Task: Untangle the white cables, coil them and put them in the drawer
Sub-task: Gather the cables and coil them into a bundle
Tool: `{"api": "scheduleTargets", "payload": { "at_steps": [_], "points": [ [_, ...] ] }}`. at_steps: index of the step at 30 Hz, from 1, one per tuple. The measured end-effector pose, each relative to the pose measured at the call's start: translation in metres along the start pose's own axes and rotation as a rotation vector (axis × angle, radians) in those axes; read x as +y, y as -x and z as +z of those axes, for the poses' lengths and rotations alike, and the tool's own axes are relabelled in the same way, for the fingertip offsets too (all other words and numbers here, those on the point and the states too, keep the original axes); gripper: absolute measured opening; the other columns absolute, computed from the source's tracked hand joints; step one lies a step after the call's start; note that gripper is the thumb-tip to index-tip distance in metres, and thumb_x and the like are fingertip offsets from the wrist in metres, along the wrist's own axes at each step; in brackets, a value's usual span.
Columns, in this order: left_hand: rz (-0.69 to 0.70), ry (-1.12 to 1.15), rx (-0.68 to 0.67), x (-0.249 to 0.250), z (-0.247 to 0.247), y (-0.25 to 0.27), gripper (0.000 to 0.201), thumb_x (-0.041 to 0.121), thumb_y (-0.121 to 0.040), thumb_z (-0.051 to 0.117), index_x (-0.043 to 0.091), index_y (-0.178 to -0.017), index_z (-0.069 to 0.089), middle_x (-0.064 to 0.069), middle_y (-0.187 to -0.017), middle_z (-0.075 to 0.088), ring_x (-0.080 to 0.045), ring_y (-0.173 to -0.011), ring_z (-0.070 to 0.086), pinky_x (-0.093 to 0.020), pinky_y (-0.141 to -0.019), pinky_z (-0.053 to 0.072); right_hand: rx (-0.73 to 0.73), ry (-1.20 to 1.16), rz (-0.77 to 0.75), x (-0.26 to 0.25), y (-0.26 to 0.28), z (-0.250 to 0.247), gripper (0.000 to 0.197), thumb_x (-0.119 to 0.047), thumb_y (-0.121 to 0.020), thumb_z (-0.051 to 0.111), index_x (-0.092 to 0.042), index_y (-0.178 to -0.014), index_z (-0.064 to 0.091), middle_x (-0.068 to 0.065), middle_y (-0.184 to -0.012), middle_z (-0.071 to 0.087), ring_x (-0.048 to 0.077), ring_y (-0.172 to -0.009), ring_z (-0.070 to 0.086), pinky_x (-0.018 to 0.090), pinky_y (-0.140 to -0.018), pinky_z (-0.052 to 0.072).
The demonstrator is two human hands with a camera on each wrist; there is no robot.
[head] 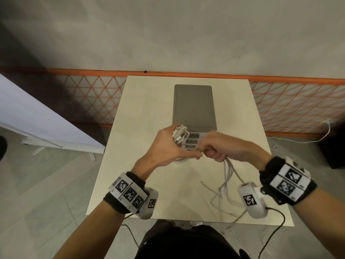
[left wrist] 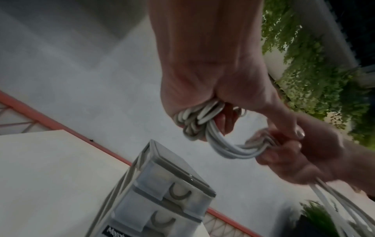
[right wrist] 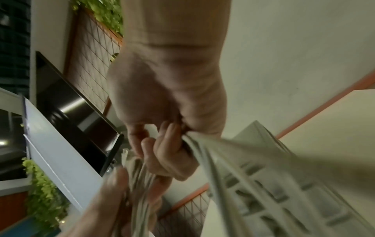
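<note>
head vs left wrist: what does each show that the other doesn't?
Head only: loose cable ends trailing from the right hand onto the table, and the grey top of the drawer unit.

Left wrist only: the coiled loops inside the left hand, strands bridging to the right hand, and two shut drawer fronts with curved handles.

Both: each hand gripping the white cables, drawer unit on the table.
</note>
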State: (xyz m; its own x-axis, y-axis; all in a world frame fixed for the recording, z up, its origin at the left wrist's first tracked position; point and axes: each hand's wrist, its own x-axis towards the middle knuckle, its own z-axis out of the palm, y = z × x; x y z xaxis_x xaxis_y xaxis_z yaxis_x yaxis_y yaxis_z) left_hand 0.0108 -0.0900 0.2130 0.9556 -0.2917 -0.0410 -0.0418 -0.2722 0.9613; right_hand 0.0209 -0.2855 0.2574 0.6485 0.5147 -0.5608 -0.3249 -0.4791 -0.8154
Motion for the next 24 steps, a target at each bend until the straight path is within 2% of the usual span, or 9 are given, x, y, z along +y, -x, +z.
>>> {"api": "scheduleTargets", "payload": {
  "at_steps": [3,7,9,11,14,17,20,22,24],
  "points": [
    [-0.047,-0.181,-0.071,-0.003,0.009,0.001,0.07,0.043,-0.047,0.098,0.023,-0.104,0.063,0.009,-0.091,0.073,-0.011,-0.083,0.07,-0.034,-0.076,0.058,0.005,-0.031,0.035,-0.021,-0.001,-0.003,0.046,-0.034,-0.095,0.036,-0.015,-0.06,0.059,-0.002,-0.053,0.034,0.011,-0.046,0.015,0.026,-0.043,0.011],
    [-0.094,-0.177,-0.018,-0.01,0.02,-0.004,0.046,0.015,-0.059,0.084,0.03,-0.096,0.06,0.011,-0.083,0.069,-0.011,-0.073,0.064,-0.03,-0.067,0.05,0.221,0.218,0.046,-0.034,-0.014,0.007,0.062,-0.072,-0.085,0.04,-0.014,-0.068,0.052,0.001,-0.055,0.04,0.014,-0.046,0.028,0.026,-0.045,0.026],
    [-0.127,-0.074,-0.007,-0.015,0.024,-0.005,0.035,0.004,-0.065,0.075,0.031,-0.083,0.06,0.016,-0.069,0.064,-0.007,-0.063,0.058,-0.028,-0.061,0.046,0.329,0.365,0.02,-0.031,-0.023,0.011,0.063,-0.073,-0.081,0.051,-0.014,-0.057,0.045,-0.002,-0.049,0.039,0.013,-0.041,0.031,0.03,-0.049,0.03],
    [-0.172,0.036,-0.048,-0.016,0.027,-0.004,0.02,-0.008,-0.076,0.064,0.011,-0.082,0.064,0.015,-0.061,0.057,-0.004,-0.051,0.048,-0.025,-0.052,0.039,0.385,0.517,-0.016,-0.025,-0.03,0.014,0.067,-0.074,-0.077,0.058,-0.014,-0.051,0.04,-0.007,-0.041,0.039,0.011,-0.036,0.032,0.031,-0.047,0.032],
    [-0.216,0.121,-0.123,-0.016,0.032,0.002,0.02,-0.011,-0.088,0.052,0.004,-0.088,0.065,0.014,-0.056,0.058,-0.004,-0.047,0.045,-0.022,-0.045,0.036,0.464,0.825,-0.084,-0.015,-0.038,0.017,0.074,-0.082,-0.075,0.05,-0.009,-0.059,0.052,0.0,-0.05,0.056,0.018,-0.045,0.05,0.032,-0.048,0.042],
    [-0.193,0.141,-0.17,-0.02,0.036,0.003,0.016,-0.003,-0.094,0.054,-0.001,-0.099,0.069,-0.004,-0.086,0.076,-0.01,-0.074,0.064,-0.027,-0.068,0.051,0.49,1.129,-0.2,-0.004,-0.043,0.014,0.08,-0.081,-0.085,0.029,-0.008,-0.063,0.053,0.007,-0.055,0.058,0.025,-0.049,0.053,0.031,-0.048,0.037],
    [-0.226,0.282,-0.19,-0.02,0.039,0.005,0.018,0.0,-0.099,0.053,-0.007,-0.11,0.065,-0.017,-0.098,0.073,-0.021,-0.092,0.068,-0.04,-0.087,0.057,0.476,1.251,-0.314,0.002,-0.049,0.007,0.082,-0.076,-0.091,0.018,-0.007,-0.058,0.049,0.007,-0.052,0.05,0.028,-0.046,0.049,0.032,-0.048,0.031],
    [-0.269,0.439,-0.189,-0.017,0.041,0.007,0.018,0.002,-0.101,0.052,-0.008,-0.112,0.062,-0.017,-0.094,0.07,-0.028,-0.09,0.071,-0.045,-0.081,0.06,0.488,1.253,-0.341,0.003,-0.055,0.004,0.081,-0.074,-0.092,0.017,-0.007,-0.057,0.046,0.006,-0.051,0.044,0.028,-0.046,0.047,0.033,-0.049,0.031],
    [-0.299,0.476,-0.159,-0.012,0.042,0.007,0.01,0.002,-0.1,0.052,-0.003,-0.103,0.061,-0.01,-0.08,0.069,-0.025,-0.067,0.07,-0.035,-0.059,0.057,0.498,1.216,-0.38,0.003,-0.06,0.002,0.077,-0.071,-0.093,0.017,-0.009,-0.059,0.046,0.005,-0.052,0.046,0.026,-0.047,0.047,0.032,-0.051,0.031]
  ]
}}
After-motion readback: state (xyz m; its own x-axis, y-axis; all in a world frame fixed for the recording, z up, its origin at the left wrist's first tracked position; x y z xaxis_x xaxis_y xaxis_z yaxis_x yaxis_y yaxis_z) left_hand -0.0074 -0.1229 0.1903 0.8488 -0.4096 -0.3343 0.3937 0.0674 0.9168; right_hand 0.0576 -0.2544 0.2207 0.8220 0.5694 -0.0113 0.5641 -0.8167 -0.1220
